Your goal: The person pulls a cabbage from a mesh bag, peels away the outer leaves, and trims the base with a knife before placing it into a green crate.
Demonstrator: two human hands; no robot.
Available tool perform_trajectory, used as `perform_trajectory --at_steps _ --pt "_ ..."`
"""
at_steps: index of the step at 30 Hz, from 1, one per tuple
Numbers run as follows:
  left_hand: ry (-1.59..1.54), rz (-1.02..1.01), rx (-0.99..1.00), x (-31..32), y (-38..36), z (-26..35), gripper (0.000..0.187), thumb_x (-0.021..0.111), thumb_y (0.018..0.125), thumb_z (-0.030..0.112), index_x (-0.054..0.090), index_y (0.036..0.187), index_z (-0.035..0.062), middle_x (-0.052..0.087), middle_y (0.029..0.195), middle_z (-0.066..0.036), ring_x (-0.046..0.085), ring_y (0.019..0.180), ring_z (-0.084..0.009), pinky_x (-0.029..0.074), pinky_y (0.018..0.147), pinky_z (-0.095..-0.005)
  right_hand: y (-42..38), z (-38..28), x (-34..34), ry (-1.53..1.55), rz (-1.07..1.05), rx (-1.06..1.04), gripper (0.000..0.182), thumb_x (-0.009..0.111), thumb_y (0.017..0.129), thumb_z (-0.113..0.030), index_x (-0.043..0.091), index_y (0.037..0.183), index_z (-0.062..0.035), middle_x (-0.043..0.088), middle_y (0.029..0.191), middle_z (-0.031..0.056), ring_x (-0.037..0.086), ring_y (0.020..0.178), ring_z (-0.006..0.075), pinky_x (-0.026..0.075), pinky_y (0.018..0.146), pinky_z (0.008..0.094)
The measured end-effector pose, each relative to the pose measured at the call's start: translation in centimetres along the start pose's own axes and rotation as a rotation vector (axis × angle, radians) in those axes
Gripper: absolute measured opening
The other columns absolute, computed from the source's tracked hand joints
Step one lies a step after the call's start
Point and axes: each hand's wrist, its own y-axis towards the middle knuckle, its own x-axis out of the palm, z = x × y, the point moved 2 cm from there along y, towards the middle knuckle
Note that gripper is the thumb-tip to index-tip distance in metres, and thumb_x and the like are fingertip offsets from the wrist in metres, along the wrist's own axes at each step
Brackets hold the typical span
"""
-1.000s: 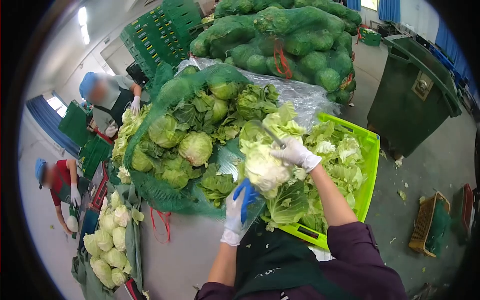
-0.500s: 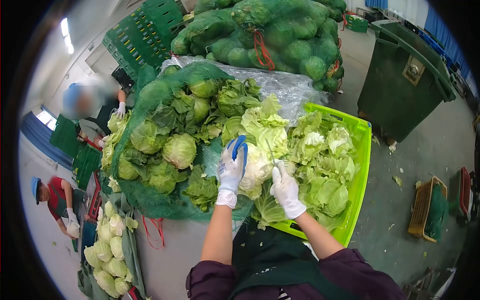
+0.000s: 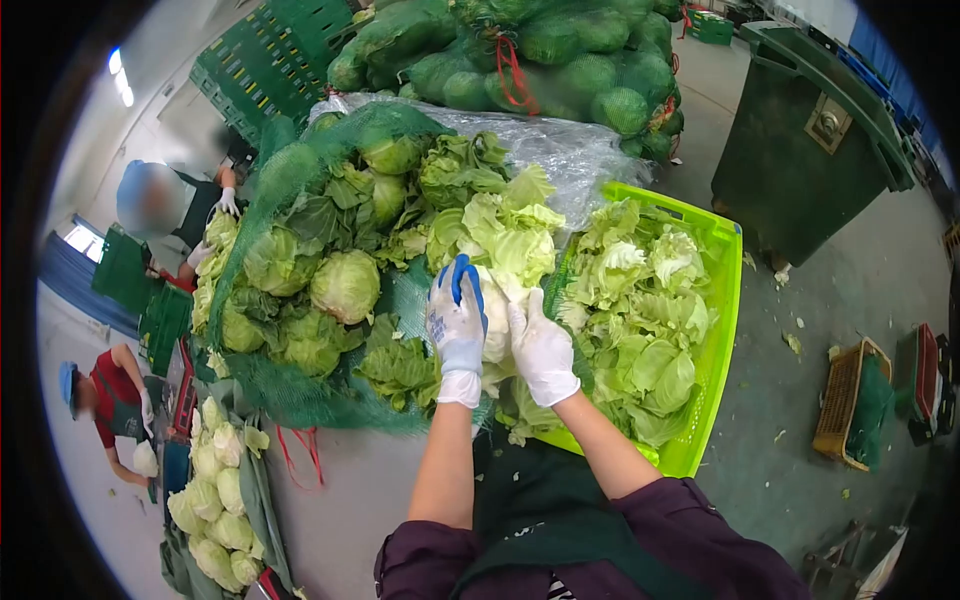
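Observation:
A pale, partly trimmed cabbage (image 3: 495, 318) sits between my two gloved hands. My left hand (image 3: 457, 325), in a white glove with blue on its fingers, grips the cabbage from its left side. My right hand (image 3: 544, 350), in a white glove, is closed against the cabbage's right side, near the base of some loose leaves (image 3: 510, 240). What its fingers hold is hidden, and no knife blade shows now. Left of my hands, whole cabbages (image 3: 345, 287) lie in an opened green net (image 3: 300, 395). Stripped leaves (image 3: 650, 340) fill a lime-green crate (image 3: 722, 300) on the right.
Netted cabbage sacks (image 3: 550, 70) are piled at the back. A dark green bin (image 3: 800, 150) stands back right, a yellow basket (image 3: 840, 405) lower down. Two co-workers are at the left, near trimmed cabbages (image 3: 215, 500) and stacked green crates (image 3: 270, 65).
My right hand has moved up and left against the cabbage. The thin knife blade seen at it earlier no longer shows. My left hand stays on the cabbage. The view has shifted slightly.

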Motion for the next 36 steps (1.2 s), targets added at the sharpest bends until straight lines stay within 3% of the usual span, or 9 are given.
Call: perform_trajectory --at_steps 6,12,14,16,19,21,24,30,36 --pt "0.024 0.057 -0.066 -0.1 -0.5 0.5 0.037 0.043 0.096 0.032 0.058 0.121 0.0079 0.057 0.120 -0.017 0.053 0.110 -0.0341 0.040 0.096 -0.0415 1.3 1.0 -0.1 0.024 -0.039 -0.060 0.055 0.042 0.096 -0.042 0.051 0.121 0.0065 0.060 0.060 0.0224 0.061 0.055 0.0390 0.050 0.050 0.0452" --pt "0.169 0.110 0.009 -0.6 -2.9 1.5 0.038 0.044 0.096 0.033 0.058 0.121 0.0082 0.055 0.125 -0.016 0.046 0.119 -0.0354 0.038 0.099 -0.0461 8.3 4.6 -0.9 0.274 -0.237 0.222 0.068 0.029 0.095 -0.058 0.064 0.095 0.0008 0.065 0.077 0.0249 0.063 0.073 0.0425 0.049 0.071 0.0491" --pt "-0.207 0.115 -0.043 -0.9 -3.1 -1.1 0.037 0.045 0.097 0.031 0.057 0.121 0.0053 0.055 0.125 -0.014 0.047 0.119 -0.0320 0.036 0.102 -0.0428 7.0 4.8 1.2 0.208 0.129 0.059 0.064 0.041 0.090 -0.060 0.066 0.085 -0.0013 0.066 0.073 0.0207 0.063 0.073 0.0429 0.049 0.072 0.0476" --pt "-0.820 0.078 -0.228 -2.5 -3.6 -1.8 0.042 0.047 0.098 0.030 0.054 0.124 -0.0016 0.053 0.129 -0.012 0.047 0.120 -0.0209 0.035 0.104 -0.0344 6.2 5.4 1.5 0.161 0.175 -0.006 0.050 0.058 0.084 -0.051 0.067 0.079 -0.0021 0.064 0.062 0.0145 0.063 0.061 0.0347 0.049 0.063 0.0426" --pt "-0.862 -0.028 -0.185 -5.7 -4.7 -3.5 0.047 0.050 0.097 0.032 0.050 0.130 -0.0016 0.051 0.133 -0.010 0.047 0.121 -0.0180 0.031 0.105 -0.0301 6.7 9.9 3.1 0.814 -0.063 0.427 0.031 0.069 0.077 -0.032 0.067 0.081 -0.0014 0.060 0.057 0.0058 0.055 0.048 0.0144 0.044 0.049 0.0320" --pt "-0.815 -0.006 -0.192 -6.9 -5.7 -4.7 0.048 0.049 0.097 0.033 0.050 0.130 -0.0022 0.051 0.133 -0.010 0.046 0.121 -0.0180 0.031 0.106 -0.0303 7.7 14.6 4.9 0.650 0.113 0.352 0.017 0.070 0.080 -0.020 0.064 0.082 -0.0036 0.054 0.057 -0.0013 0.044 0.038 0.0083 0.035 0.036 0.0265" --pt "-0.734 0.042 -0.211 -8.0 -7.1 -5.6 0.050 0.047 0.098 0.035 0.048 0.130 -0.0036 0.051 0.133 -0.011 0.046 0.122 -0.0188 0.031 0.106 -0.0315 6.0 12.8 -0.7 0.031 0.387 0.203 0.049 0.068 0.080 -0.037 0.057 0.111 -0.0003 0.066 0.083 0.0233 0.063 0.071 0.0387 0.049 0.065 0.0444" --pt "-0.849 0.093 -0.151 -7.5 -7.4 -4.5 0.048 0.047 0.098 0.032 0.046 0.131 -0.0026 0.049 0.134 -0.013 0.046 0.123 -0.0211 0.032 0.106 -0.0325 -3.7 1.1 -1.3 0.329 -0.233 -0.017 0.099 0.073 0.066 -0.060 0.041 0.134 0.0038 0.061 0.112 0.0258 0.062 0.104 0.0344 0.050 0.084 0.0368" --pt "-0.434 0.049 -0.173 -6.1 -6.0 -0.5 0.047 0.063 0.086 0.004 0.048 0.131 0.0006 0.042 0.127 -0.013 0.048 0.115 -0.0241 0.041 0.099 -0.0326 -3.7 0.3 0.6 0.821 -0.413 0.113 0.076 0.080 0.066 -0.043 0.053 0.118 0.0054 0.065 0.104 0.0226 0.065 0.095 0.0303 0.050 0.083 0.0346"
